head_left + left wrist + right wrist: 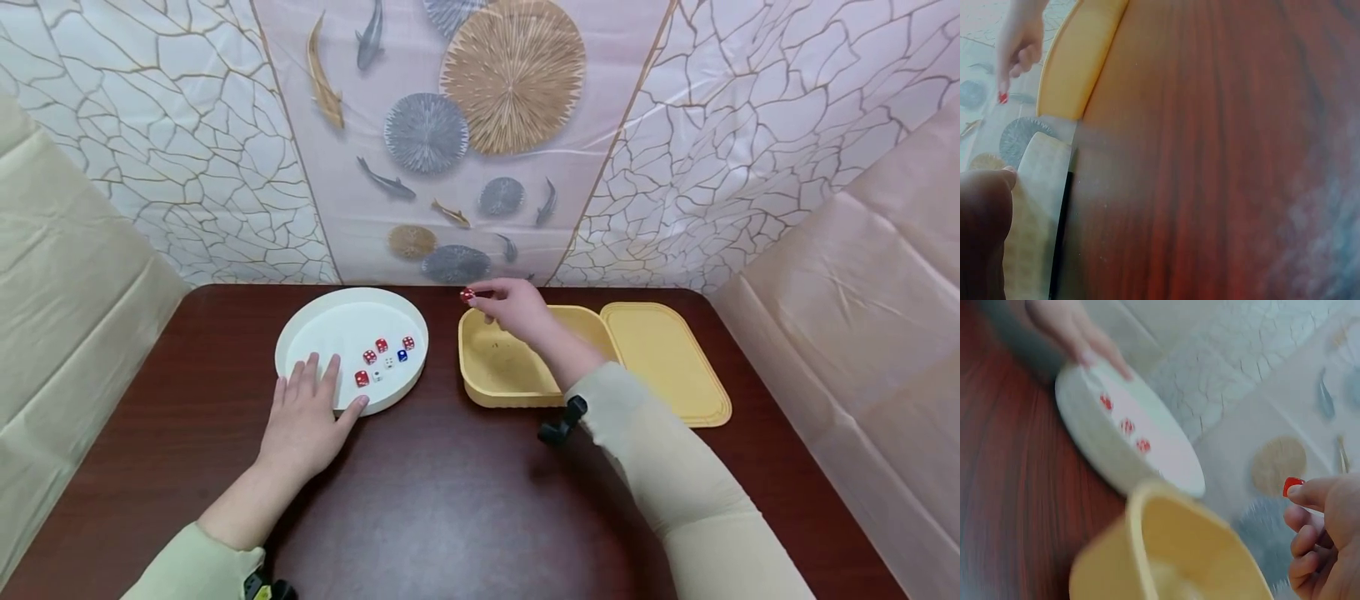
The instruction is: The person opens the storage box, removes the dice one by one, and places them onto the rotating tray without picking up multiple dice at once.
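My right hand (517, 310) pinches a red die (467, 295) between thumb and fingertips, held up over the far left corner of a yellow plastic container (472, 385). In the right wrist view the same red die (1293, 485) shows at the tips. Spread fingers of my left hand (307, 421) rest on the near left rim of a round white tray (315, 312), thumb at its front edge. Inside the tray lie several red dice (362, 378), a blue die (402, 355) and two white dice (389, 363), grouped in its right half.
A yellow lid (663, 358) lies flat on the table, right of the container. The dark wooden table (450, 500) ends at the back against a patterned cloth (450, 208). Pale fabric walls (847, 275) stand along both sides.
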`<control>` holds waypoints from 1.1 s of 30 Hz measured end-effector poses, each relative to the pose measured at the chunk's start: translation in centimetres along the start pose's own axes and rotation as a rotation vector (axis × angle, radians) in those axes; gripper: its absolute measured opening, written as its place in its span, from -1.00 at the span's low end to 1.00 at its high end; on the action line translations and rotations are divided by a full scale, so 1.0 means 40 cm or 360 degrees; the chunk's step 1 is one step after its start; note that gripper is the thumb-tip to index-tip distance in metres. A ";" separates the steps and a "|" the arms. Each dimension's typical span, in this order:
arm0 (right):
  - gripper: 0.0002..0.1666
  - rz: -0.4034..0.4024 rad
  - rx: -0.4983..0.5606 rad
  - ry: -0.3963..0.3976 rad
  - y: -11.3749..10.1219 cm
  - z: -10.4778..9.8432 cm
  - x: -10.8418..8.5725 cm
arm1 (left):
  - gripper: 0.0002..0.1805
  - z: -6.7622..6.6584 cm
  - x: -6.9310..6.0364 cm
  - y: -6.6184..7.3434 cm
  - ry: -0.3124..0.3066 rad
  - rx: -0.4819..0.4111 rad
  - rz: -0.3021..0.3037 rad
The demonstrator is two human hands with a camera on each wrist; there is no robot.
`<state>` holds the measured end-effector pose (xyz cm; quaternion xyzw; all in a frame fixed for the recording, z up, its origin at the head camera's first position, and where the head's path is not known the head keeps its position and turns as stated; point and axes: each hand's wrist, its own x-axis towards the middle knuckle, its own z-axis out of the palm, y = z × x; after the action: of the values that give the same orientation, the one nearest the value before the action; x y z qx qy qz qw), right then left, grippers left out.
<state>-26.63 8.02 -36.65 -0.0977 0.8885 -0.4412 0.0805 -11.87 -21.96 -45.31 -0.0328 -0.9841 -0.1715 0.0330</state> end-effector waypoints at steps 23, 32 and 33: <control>-0.69 -0.0206 -0.0845 -0.0245 -0.102 0.226 0.089 | -0.08 -0.003 0.004 -0.002 -0.0019 0.0033 -0.0029; -0.71 -0.0180 -0.1261 -0.0290 -0.123 0.265 0.118 | -0.09 0.002 0.005 0.001 -0.0015 0.0042 -0.0030; -0.72 -0.0182 -0.1293 -0.0294 -0.124 0.267 0.121 | -0.09 0.003 0.006 0.001 -0.0015 0.0043 -0.0031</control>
<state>-28.35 -4.31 -39.36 -0.2098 0.9724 -0.0482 0.0901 -12.11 -21.87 -45.38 -0.0236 -0.9867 -0.1582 0.0273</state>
